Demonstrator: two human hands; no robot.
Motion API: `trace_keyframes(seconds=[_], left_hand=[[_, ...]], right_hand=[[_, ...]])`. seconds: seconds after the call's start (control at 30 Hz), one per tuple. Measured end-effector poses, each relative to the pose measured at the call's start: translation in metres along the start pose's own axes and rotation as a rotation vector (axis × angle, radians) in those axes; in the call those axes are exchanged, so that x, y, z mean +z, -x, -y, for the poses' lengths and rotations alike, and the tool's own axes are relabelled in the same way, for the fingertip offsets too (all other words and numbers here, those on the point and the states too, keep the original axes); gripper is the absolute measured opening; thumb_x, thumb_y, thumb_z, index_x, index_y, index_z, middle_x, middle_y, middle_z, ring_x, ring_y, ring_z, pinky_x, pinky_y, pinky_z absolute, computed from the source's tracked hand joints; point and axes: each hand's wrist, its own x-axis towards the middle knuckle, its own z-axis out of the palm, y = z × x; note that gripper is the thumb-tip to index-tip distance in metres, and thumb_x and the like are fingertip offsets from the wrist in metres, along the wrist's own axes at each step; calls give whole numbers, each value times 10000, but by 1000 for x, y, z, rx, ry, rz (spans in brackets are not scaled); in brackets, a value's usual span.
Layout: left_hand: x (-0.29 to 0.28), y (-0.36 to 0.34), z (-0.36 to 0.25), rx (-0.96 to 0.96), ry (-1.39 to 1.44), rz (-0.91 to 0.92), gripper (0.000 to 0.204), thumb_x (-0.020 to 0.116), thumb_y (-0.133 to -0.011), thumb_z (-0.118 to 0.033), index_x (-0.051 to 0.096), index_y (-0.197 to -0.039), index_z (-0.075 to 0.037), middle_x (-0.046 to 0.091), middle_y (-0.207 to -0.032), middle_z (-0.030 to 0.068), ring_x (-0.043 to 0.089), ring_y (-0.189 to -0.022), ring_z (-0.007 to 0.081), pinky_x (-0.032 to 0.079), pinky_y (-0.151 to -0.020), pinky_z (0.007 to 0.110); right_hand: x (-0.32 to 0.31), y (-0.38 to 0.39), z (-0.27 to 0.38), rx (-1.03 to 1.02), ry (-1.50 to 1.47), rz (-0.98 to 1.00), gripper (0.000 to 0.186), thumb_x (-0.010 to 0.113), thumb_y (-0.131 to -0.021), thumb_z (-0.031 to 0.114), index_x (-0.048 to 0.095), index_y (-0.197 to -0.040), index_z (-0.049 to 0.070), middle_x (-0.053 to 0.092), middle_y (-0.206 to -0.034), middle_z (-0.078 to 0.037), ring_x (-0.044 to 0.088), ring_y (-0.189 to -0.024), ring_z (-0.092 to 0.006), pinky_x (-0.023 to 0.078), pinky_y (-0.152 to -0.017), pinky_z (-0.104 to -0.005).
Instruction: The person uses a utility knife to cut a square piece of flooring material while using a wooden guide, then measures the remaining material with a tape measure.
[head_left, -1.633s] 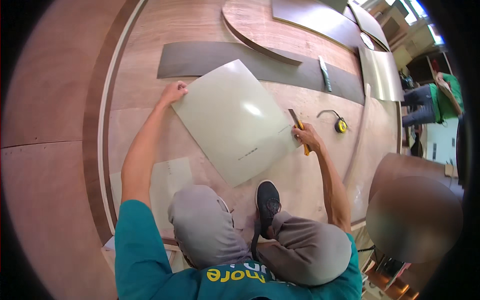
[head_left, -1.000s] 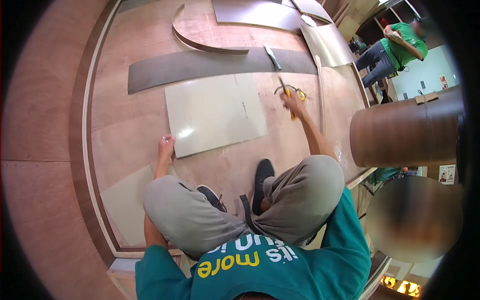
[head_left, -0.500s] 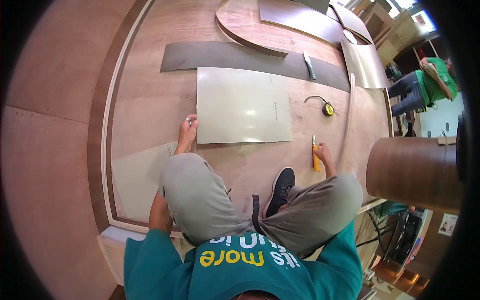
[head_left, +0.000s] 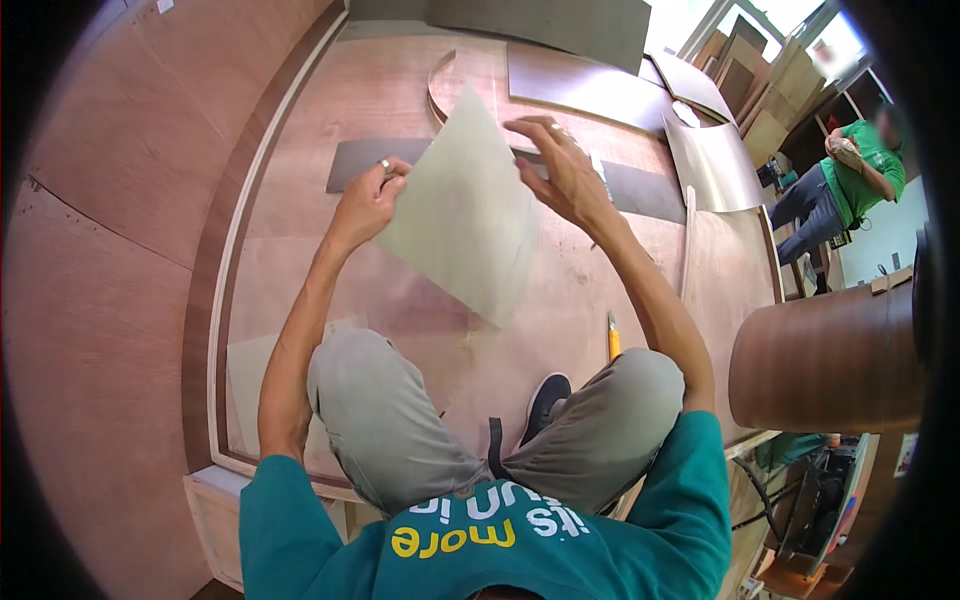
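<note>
The pale sheet (head_left: 455, 215) had risen, pinched in the left grip (head_left: 370, 203), the right grip (head_left: 568, 178) spread wide just beside it.

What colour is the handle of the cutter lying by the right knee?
The cutter's handle is yellow-orange, seen best in the head view.

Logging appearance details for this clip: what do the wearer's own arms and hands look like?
Teal short sleeves end near the elbows, leaving the forearms bare. Both hands are ungloved; the left hand wears a silvery ring, and the right hand seems to also.
</note>
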Motion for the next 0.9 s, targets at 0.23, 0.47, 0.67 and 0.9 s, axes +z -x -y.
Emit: trace_keyframes(seconds=[0.23, 0.47, 0.67, 0.9], left_hand=[[-1, -27, -65, 299, -390, 23, 189, 528, -873, -129, 633, -999, -36, 634, -756, 176, 621, -687, 297, 463, -639, 375], [18, -27, -112, 303, -453, 38, 173, 517, -856, -117, 651, -956, -74, 651, -806, 200, 625, -762, 384, 478, -677, 473], [23, -19, -122, 385, -526, -16, 167, 550, -851, -107, 667, -968, -88, 646, -774, 180, 631, -724, 354, 481, -639, 440], [24, -13, -112, 494, -565, -71, 162, 536, -829, -76, 663, -928, -86, 645, -761, 173, 625, -729, 355, 472, -663, 454]], right_hand=[[12, -33, -3, -234, 164, 100, 481, 686, -747, 157, 517, -1196, 140, 535, -1163, -111, 530, -1070, -298, 427, -910, -444], [-23, -9, -6, -44, 191, 49, 156, 615, -775, 151, 635, -924, 112, 653, -886, -71, 600, -892, -261, 418, -812, -428], [-40, -2, 7, -9, 123, 92, 120, 581, -790, 160, 639, -867, 90, 665, -787, -104, 624, -767, -298, 415, -795, -459], [-38, -3, 11, 34, 43, 144, 131, 577, -770, 167, 622, -857, 79, 657, -788, -121, 620, -750, -314, 445, -742, -438]])
